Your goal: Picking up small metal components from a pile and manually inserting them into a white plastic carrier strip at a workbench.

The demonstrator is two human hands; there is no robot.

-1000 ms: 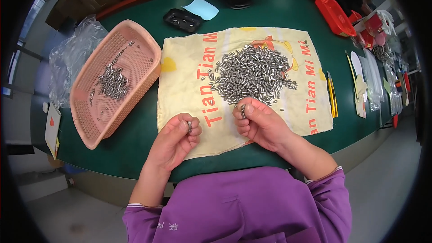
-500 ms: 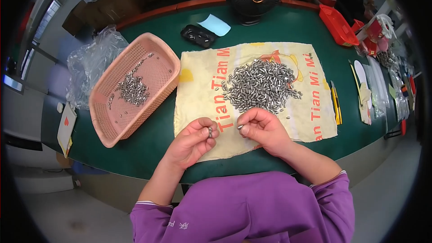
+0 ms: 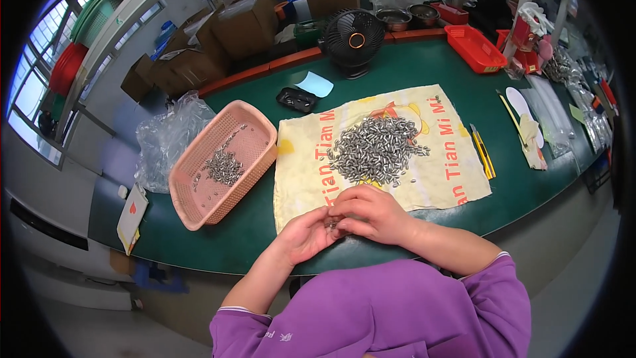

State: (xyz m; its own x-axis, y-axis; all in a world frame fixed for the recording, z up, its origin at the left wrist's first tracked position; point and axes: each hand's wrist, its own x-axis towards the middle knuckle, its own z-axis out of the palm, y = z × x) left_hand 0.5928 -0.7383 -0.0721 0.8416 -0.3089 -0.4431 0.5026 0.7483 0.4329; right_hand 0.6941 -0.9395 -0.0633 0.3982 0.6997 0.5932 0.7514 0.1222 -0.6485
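Note:
My left hand (image 3: 307, 235) and my right hand (image 3: 375, 215) meet at the front edge of a cream printed cloth (image 3: 301, 172). A few small silver metal pieces (image 3: 331, 224) show in the curled fingers of my left hand. My right fingers are bent together against the left fingertips, and what they pinch is hidden. Beyond the hands, a heap of the same shiny, barrel-shaped metal pieces (image 3: 377, 149) lies on the cloth. To the left, a pink perforated plastic basket (image 3: 192, 204) holds a smaller pile of such pieces.
On the green table (image 3: 252, 252) stand a black fan (image 3: 353, 40) and a black tray (image 3: 296, 99) beside a light blue sheet (image 3: 315, 84). Yellow cutters (image 3: 483, 152) lie right of the cloth. A red basket (image 3: 476, 48) is far right; clear plastic bags (image 3: 173, 139) lie left.
My hands were apart, each with metal pieces at its fingertips; now they have come together. The view has tilted up, showing more of the room behind the table.

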